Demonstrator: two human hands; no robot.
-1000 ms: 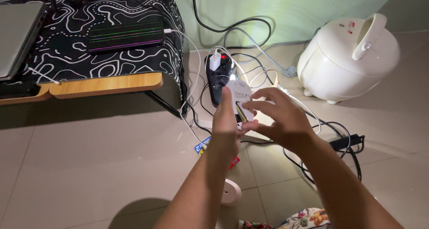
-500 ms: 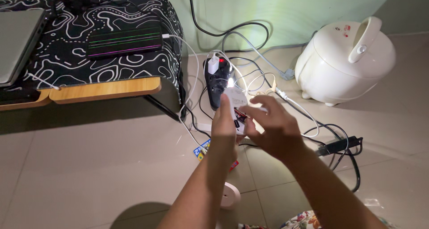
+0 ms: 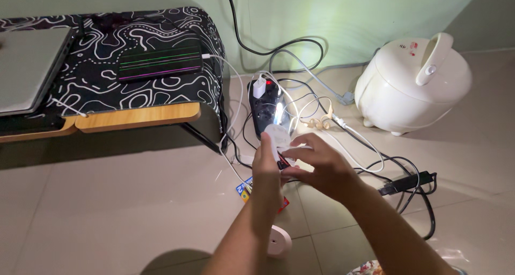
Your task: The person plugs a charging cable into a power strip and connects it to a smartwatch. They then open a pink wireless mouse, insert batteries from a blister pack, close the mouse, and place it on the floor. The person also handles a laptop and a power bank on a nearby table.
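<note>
You see a shiny tiled floor (image 3: 107, 200). On it, at the upper right, sits a white rice cooker (image 3: 413, 84). In the middle lie a black power strip (image 3: 266, 106) and tangled cables (image 3: 370, 157). A low table (image 3: 134, 116) stands upper left.

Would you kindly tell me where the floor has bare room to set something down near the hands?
Bare tile lies left of the left hand, in front of the low table. More bare tile runs below the white cooker, right of the black adapter. It is crowded around the power strip, where tangled cables spread toward the right hand.
</note>
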